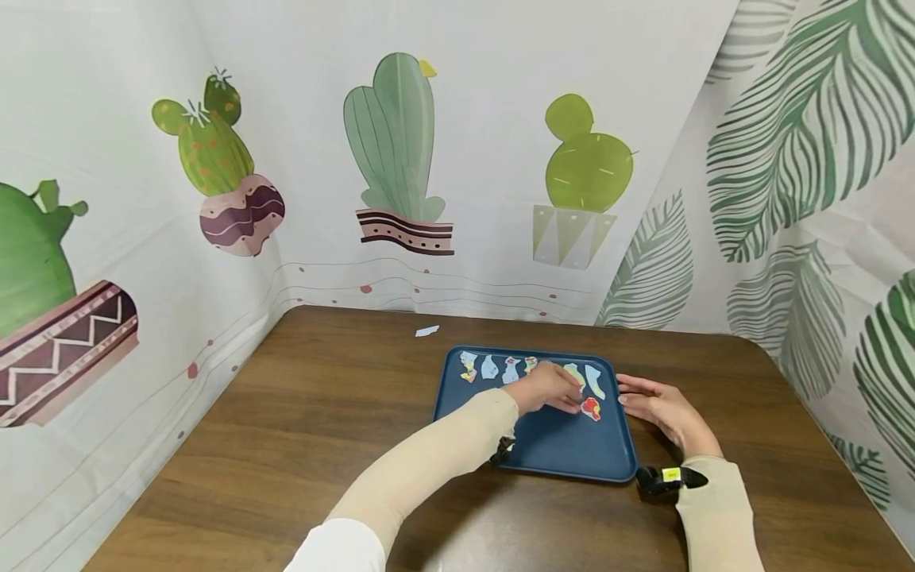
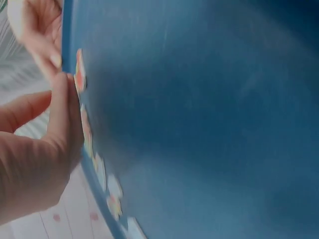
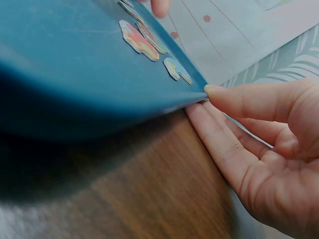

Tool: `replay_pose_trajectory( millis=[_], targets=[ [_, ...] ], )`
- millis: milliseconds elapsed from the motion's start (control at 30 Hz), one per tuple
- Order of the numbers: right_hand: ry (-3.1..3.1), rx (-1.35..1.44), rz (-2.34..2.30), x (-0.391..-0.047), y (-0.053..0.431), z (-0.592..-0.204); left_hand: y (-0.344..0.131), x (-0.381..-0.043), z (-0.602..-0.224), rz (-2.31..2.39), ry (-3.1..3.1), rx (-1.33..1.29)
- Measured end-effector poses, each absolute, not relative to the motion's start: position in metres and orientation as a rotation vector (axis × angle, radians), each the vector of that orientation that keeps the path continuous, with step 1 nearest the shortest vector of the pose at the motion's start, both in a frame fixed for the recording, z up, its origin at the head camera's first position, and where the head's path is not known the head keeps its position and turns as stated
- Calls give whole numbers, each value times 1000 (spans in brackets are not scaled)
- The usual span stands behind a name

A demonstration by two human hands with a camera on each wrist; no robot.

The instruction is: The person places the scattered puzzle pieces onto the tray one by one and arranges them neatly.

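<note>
A blue tray [image 1: 572, 449] lies on the wooden table, with several small colourful cut-out pieces in a row along its far side. My left hand [image 1: 549, 388] reaches over the tray. Its fingertips are at a red and yellow piece [image 1: 591, 409] below the row's right end; in the left wrist view the extended fingers [image 2: 62, 107] seem to touch it, with the thumb apart. At the tray's right edge is my right hand [image 1: 666, 409]; in the right wrist view its thumb [image 3: 249, 99] presses the rim and its fingers lie underneath, pinching the tray.
A pale scrap [image 1: 427, 330] lies on the table [image 1: 314, 413] beyond the tray's far left corner. Behind the table hangs a white cloth [image 1: 486, 159] printed with cacti and leaves. A black strapped device [image 1: 661, 481] sits at the right wrist.
</note>
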State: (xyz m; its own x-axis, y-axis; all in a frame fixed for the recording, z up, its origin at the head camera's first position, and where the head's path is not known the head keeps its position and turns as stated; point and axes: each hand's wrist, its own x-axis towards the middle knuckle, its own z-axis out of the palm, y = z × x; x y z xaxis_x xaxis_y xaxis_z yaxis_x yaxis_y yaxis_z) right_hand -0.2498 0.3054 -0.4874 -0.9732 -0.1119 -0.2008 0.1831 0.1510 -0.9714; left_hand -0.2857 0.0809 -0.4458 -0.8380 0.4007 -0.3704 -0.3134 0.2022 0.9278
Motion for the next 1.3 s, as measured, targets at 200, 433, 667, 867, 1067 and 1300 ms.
replay_pose_trajectory(
  millis=[200, 433, 667, 867, 1067, 1300],
  targets=[
    [2203, 93, -1907, -249, 305, -485, 49, -311, -442, 1740, 1886, 120],
    [2187, 77, -1917, -250, 305, -484, 0, -342, -427, 1858, 1910, 110],
    [2169, 69, -1937, -250, 305, -484, -52, -371, -425, 2033, 1977, 12],
    [2158, 70, -1949, -250, 305, -485, -95, -389, -440, 2162, 2161, 2],
    [2193, 81, -1905, -249, 305, -485, -130, -394, -448, 2093, 2287, -87],
    [2200, 69, -1900, -248, 304, -483, -161, -434, -499, 1941, 2469, -156]
  ],
)
